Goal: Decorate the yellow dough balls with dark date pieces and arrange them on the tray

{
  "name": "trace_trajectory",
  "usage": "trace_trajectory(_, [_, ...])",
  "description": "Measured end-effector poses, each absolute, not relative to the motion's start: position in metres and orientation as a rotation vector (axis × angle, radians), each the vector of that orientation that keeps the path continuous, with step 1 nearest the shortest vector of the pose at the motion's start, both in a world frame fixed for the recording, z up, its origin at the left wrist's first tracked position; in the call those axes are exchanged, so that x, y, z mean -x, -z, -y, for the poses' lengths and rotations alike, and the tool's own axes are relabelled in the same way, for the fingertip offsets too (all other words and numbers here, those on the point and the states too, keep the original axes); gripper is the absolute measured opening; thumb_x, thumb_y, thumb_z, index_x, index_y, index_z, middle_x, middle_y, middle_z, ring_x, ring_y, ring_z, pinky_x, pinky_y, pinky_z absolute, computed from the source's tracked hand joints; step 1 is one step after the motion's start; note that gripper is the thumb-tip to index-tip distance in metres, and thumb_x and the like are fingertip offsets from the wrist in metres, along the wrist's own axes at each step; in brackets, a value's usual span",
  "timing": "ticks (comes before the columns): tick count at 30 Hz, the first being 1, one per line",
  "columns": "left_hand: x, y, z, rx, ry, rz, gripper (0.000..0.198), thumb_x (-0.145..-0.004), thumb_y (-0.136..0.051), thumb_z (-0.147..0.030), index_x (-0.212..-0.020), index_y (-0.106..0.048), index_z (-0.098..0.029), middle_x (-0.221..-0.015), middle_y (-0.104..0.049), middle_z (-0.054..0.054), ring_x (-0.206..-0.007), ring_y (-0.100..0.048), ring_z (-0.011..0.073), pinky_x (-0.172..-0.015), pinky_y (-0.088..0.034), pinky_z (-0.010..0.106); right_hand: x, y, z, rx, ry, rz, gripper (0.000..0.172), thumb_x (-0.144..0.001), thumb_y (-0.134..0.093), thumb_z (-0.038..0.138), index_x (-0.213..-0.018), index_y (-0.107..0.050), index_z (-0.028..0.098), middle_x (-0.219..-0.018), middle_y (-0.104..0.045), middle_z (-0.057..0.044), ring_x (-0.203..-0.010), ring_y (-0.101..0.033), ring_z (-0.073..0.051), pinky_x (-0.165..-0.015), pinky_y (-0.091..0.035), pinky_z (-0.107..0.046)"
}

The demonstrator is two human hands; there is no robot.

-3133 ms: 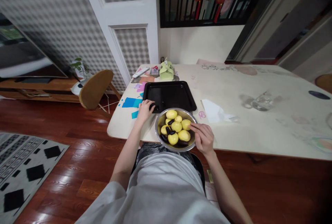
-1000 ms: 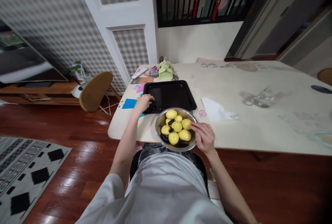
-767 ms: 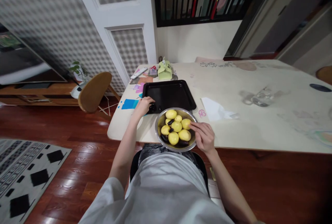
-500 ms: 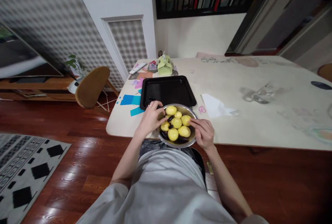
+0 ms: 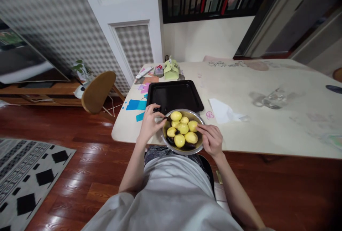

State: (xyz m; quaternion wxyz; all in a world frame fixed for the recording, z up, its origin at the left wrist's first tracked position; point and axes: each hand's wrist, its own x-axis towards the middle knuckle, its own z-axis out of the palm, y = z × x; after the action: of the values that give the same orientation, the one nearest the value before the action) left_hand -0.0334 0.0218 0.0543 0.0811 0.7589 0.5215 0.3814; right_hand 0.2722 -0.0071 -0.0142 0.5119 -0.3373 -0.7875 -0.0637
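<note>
A metal bowl [image 5: 198, 148] at the table's front edge holds several yellow lemon-like fruits [image 5: 183, 128] and a few small dark oblong fruits [image 5: 170, 140]. My left hand [image 5: 151, 123] is over the bowl's left rim, with thumb and fingertips pinched on a small dark oblong fruit [image 5: 166, 118]. At the right rim, my right hand [image 5: 212, 138] has its fingers together, their tips against a yellow fruit [image 5: 192, 126]; how firmly it grips is unclear. Just behind the bowl lies a black tray [image 5: 175, 93], with small dark pieces [image 5: 157, 109] at its near left corner.
On the white table [image 5: 267, 131] a white paper [image 5: 221, 111] lies right of the tray, and a clear glass [image 5: 275, 99] lies farther right. A green box [image 5: 171, 70] and a white remote [image 5: 144, 72] are at the back left. A wooden chair [image 5: 98, 92] stands left.
My left hand has drawn back from among the fruits to the bowl's left rim, bringing a small dark fruit with it. My right hand stays at the right rim.
</note>
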Motion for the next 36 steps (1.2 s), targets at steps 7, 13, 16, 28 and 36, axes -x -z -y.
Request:
trace_trajectory(7, [0.073,-0.041,-0.056,-2.107,-1.179,-1.513,0.009,-0.087,-0.078,-0.030,-0.091,-0.079,-0.022,-0.134,-0.066,0.010,-0.129,-0.062,0.0304,-0.116,-0.049,0.050,-0.271,0.012,0.007,0.789,0.170,1.902,0.038,-0.099,-0.048,0.012,-0.126,-0.073,0.021,-0.116,-0.080,-0.011,-0.097,-0.073,-0.025,-0.084,-0.054,-0.043])
trace_trajectory(13, [0.084,-0.021,-0.081,-2.005,-1.278,-1.896,0.004,-0.085,-0.079,-0.026,-0.087,-0.078,-0.022,-0.132,-0.064,0.012,-0.133,-0.057,0.0355,-0.118,-0.043,0.057,-0.270,0.011,0.008,0.793,0.170,1.897,0.038,-0.100,-0.047,0.012,-0.126,-0.073,0.021,-0.117,-0.079,-0.012,-0.097,-0.073,-0.025,-0.085,-0.053,-0.043])
trace_trajectory(16, [0.086,-0.015,-0.082,-2.004,-1.200,-1.974,0.004,-0.086,-0.079,-0.023,-0.087,-0.076,-0.020,-0.130,-0.063,0.013,-0.133,-0.056,0.0376,-0.117,-0.043,0.059,-0.271,0.012,0.008,0.791,0.165,1.896,0.038,-0.101,-0.047,0.014,-0.126,-0.074,0.021,-0.117,-0.079,-0.011,-0.098,-0.073,-0.025,-0.085,-0.053,-0.043])
trace_trajectory(28, [0.025,-0.058,0.004,-2.501,-1.027,-1.268,0.021,-0.094,-0.077,-0.037,-0.109,-0.075,-0.024,-0.165,-0.043,0.011,-0.160,-0.028,0.0367,-0.128,-0.034,0.062,-0.273,0.011,0.007,0.794,0.173,1.908,0.039,-0.100,-0.046,0.013,-0.127,-0.074,0.021,-0.117,-0.080,-0.011,-0.096,-0.073,-0.025,-0.084,-0.054,-0.043])
trace_trajectory(36, [0.000,-0.048,0.009,-2.463,-0.911,-1.161,0.011,-0.091,-0.080,-0.027,-0.098,-0.076,-0.020,-0.165,-0.044,0.012,-0.161,-0.028,0.0373,-0.127,-0.037,0.063,-0.272,0.011,0.008,0.803,0.178,1.910,0.038,-0.101,-0.046,0.014,-0.124,-0.075,0.021,-0.116,-0.080,-0.011,-0.096,-0.073,-0.025,-0.084,-0.053,-0.043])
